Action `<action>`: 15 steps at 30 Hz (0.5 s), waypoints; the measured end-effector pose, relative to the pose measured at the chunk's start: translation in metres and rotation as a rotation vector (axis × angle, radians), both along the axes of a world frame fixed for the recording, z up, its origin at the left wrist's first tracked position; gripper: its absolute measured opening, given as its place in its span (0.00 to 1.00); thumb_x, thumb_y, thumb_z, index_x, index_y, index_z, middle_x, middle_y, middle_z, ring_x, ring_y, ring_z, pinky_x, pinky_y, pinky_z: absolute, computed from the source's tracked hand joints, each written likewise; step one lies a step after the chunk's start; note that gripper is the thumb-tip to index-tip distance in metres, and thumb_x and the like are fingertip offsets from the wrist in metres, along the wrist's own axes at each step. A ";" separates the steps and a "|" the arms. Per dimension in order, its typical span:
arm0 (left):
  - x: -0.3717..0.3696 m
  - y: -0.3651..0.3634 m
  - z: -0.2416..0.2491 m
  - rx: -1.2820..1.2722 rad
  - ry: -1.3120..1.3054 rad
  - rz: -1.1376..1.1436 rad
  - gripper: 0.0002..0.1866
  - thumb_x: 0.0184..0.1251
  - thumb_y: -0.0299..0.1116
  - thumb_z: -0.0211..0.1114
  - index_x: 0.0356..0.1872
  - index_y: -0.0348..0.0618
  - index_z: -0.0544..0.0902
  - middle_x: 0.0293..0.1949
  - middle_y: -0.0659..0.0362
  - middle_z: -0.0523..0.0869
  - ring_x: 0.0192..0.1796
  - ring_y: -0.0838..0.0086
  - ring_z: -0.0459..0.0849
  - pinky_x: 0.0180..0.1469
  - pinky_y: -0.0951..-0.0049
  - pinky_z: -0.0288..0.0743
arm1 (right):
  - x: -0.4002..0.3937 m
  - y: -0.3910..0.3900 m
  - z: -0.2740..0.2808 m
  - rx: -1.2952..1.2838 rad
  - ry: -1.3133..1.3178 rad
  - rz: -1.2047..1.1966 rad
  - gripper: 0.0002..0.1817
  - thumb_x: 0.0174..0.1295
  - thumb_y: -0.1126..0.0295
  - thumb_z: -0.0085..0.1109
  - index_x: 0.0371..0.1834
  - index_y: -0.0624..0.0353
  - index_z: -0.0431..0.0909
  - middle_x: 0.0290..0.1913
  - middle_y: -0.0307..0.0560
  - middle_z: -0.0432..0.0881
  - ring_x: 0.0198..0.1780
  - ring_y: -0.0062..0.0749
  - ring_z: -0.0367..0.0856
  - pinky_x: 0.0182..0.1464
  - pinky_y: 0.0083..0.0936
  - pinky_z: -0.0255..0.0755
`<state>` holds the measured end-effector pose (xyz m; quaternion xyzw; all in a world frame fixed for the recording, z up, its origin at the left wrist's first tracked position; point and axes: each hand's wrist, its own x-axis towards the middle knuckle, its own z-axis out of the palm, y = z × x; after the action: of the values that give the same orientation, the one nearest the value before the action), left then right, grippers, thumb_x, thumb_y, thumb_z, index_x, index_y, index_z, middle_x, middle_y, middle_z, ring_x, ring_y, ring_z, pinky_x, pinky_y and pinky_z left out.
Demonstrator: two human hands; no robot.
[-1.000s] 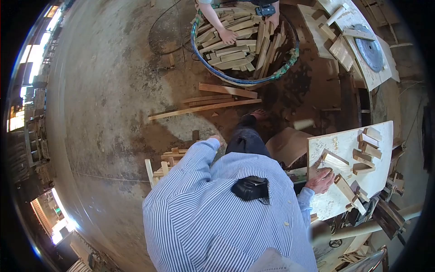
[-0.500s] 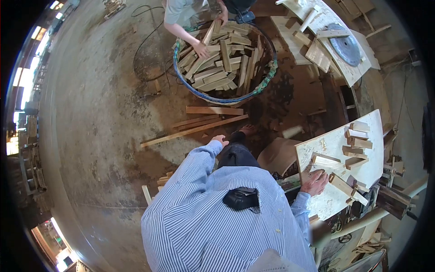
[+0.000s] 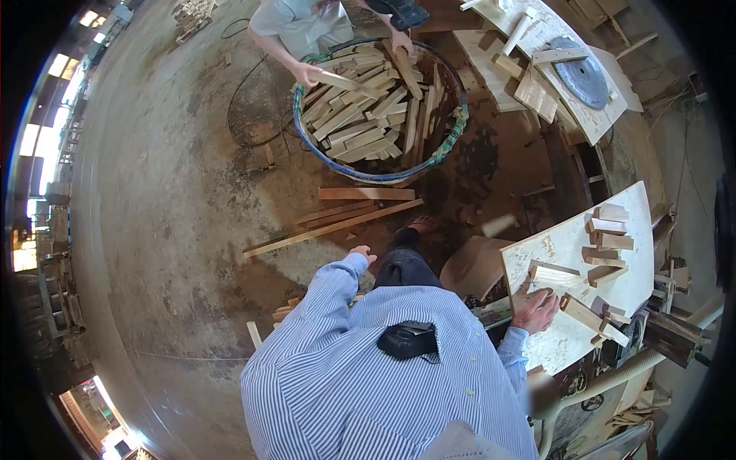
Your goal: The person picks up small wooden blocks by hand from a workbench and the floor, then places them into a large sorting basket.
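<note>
My left hand point(image 3: 363, 254) hangs in front of my left side with nothing visible in it, its fingers loosely apart. Resting on the pale work table point(image 3: 553, 350) near its left edge is my right hand point(image 3: 536, 310), fingers spread and holding nothing. A wooden piece point(image 3: 555, 275) lies just beyond it, and another wooden block point(image 3: 581, 312) sits close to its right. Several short blocks point(image 3: 611, 227) are arranged toward the table's far right.
Across from me, a person point(image 3: 303, 27) holds wood pieces over a round blue-rimmed bin point(image 3: 369, 178) of wood offcuts. Long strips point(image 3: 337, 227) lie on the floor. A large circular saw blade point(image 3: 581, 74) lies on another table, upper right. A hose point(image 3: 613, 383) runs at lower right.
The other person has shifted left and raised one wood piece in each hand above the bin. My left hand has moved slightly left and down; my right hand stays on the table.
</note>
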<state>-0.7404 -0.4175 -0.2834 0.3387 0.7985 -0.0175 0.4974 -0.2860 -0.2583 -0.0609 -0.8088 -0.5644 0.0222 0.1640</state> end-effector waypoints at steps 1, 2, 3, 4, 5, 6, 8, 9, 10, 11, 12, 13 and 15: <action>0.001 0.002 0.001 0.000 0.003 0.002 0.32 0.64 0.51 0.66 0.65 0.44 0.77 0.66 0.49 0.78 0.68 0.55 0.75 0.69 0.61 0.69 | 0.000 0.000 0.000 0.000 0.003 0.002 0.38 0.75 0.39 0.34 0.72 0.62 0.66 0.76 0.56 0.61 0.78 0.46 0.55 0.78 0.45 0.39; 0.003 0.005 0.001 0.010 -0.003 0.008 0.32 0.64 0.51 0.66 0.65 0.44 0.77 0.66 0.49 0.78 0.68 0.55 0.75 0.70 0.61 0.69 | 0.000 0.000 0.000 -0.002 0.004 -0.004 0.38 0.74 0.39 0.35 0.72 0.62 0.66 0.76 0.56 0.61 0.78 0.46 0.55 0.78 0.45 0.39; 0.005 0.007 0.001 0.019 -0.009 0.015 0.33 0.64 0.51 0.66 0.66 0.44 0.76 0.66 0.49 0.77 0.68 0.55 0.75 0.70 0.61 0.68 | -0.001 0.001 0.000 -0.004 0.005 -0.009 0.38 0.74 0.39 0.35 0.72 0.62 0.65 0.76 0.56 0.60 0.78 0.46 0.55 0.78 0.45 0.39; 0.006 0.011 0.002 0.018 -0.007 0.017 0.33 0.64 0.51 0.66 0.66 0.44 0.76 0.66 0.49 0.77 0.68 0.55 0.75 0.70 0.61 0.68 | 0.000 0.001 -0.001 -0.005 0.007 -0.007 0.38 0.74 0.39 0.35 0.72 0.62 0.65 0.76 0.56 0.60 0.78 0.46 0.55 0.78 0.45 0.39; 0.007 0.015 0.002 0.027 -0.013 0.026 0.33 0.64 0.51 0.66 0.66 0.44 0.76 0.66 0.49 0.77 0.68 0.55 0.75 0.70 0.61 0.68 | 0.001 0.002 -0.002 -0.003 0.004 -0.008 0.38 0.74 0.39 0.35 0.72 0.62 0.65 0.76 0.56 0.61 0.78 0.46 0.55 0.78 0.45 0.39; 0.010 0.016 0.003 0.034 -0.021 0.034 0.33 0.64 0.51 0.66 0.66 0.44 0.76 0.67 0.49 0.77 0.68 0.55 0.74 0.70 0.61 0.68 | 0.003 0.001 -0.003 -0.003 -0.001 -0.010 0.38 0.74 0.40 0.36 0.72 0.61 0.65 0.76 0.55 0.61 0.78 0.45 0.55 0.78 0.45 0.39; 0.015 0.018 0.005 0.053 -0.026 0.031 0.33 0.63 0.51 0.66 0.66 0.44 0.76 0.66 0.49 0.77 0.68 0.55 0.75 0.70 0.61 0.68 | 0.004 0.000 -0.003 -0.002 0.000 -0.010 0.38 0.74 0.40 0.36 0.72 0.61 0.65 0.76 0.55 0.61 0.78 0.45 0.55 0.78 0.45 0.39; 0.014 0.022 0.007 0.075 -0.026 0.029 0.33 0.63 0.51 0.67 0.65 0.44 0.77 0.66 0.49 0.78 0.68 0.54 0.75 0.70 0.61 0.68 | 0.004 0.001 -0.003 0.002 0.005 -0.007 0.37 0.75 0.40 0.36 0.72 0.61 0.66 0.76 0.55 0.62 0.78 0.45 0.55 0.78 0.45 0.39; 0.015 0.021 0.005 0.120 -0.019 0.005 0.32 0.62 0.51 0.67 0.64 0.44 0.78 0.64 0.48 0.79 0.67 0.53 0.76 0.69 0.61 0.69 | 0.002 0.001 -0.003 0.005 0.009 -0.012 0.37 0.75 0.40 0.36 0.72 0.61 0.66 0.76 0.55 0.62 0.78 0.45 0.55 0.78 0.45 0.39; 0.015 0.020 0.004 0.124 -0.015 -0.003 0.32 0.62 0.51 0.67 0.64 0.44 0.78 0.64 0.48 0.79 0.67 0.53 0.76 0.69 0.61 0.69 | 0.001 0.000 -0.002 0.012 0.010 -0.008 0.37 0.75 0.41 0.37 0.72 0.61 0.66 0.75 0.55 0.62 0.78 0.45 0.56 0.78 0.45 0.40; 0.016 0.019 0.003 0.130 -0.013 0.001 0.32 0.62 0.51 0.67 0.63 0.43 0.78 0.64 0.47 0.79 0.66 0.53 0.76 0.69 0.61 0.69 | 0.000 -0.001 -0.001 0.021 0.011 -0.009 0.36 0.75 0.42 0.38 0.71 0.61 0.67 0.75 0.55 0.63 0.77 0.46 0.57 0.78 0.45 0.41; 0.016 0.019 0.004 0.139 -0.011 0.001 0.32 0.61 0.52 0.67 0.63 0.42 0.79 0.63 0.47 0.80 0.66 0.52 0.77 0.69 0.61 0.70 | 0.000 0.000 -0.002 0.031 0.014 -0.026 0.36 0.75 0.42 0.38 0.71 0.61 0.67 0.75 0.55 0.63 0.77 0.46 0.57 0.78 0.45 0.41; 0.014 0.011 -0.013 0.202 -0.019 -0.049 0.34 0.61 0.54 0.66 0.62 0.40 0.79 0.63 0.47 0.79 0.66 0.53 0.76 0.69 0.61 0.69 | 0.005 0.000 -0.004 0.040 0.021 0.017 0.34 0.74 0.44 0.42 0.71 0.61 0.67 0.74 0.55 0.64 0.76 0.46 0.58 0.77 0.46 0.43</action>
<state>-0.7267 -0.4060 -0.2965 0.4069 0.7828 0.0543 0.4676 -0.2812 -0.2584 -0.0647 -0.8004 -0.5696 0.0208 0.1859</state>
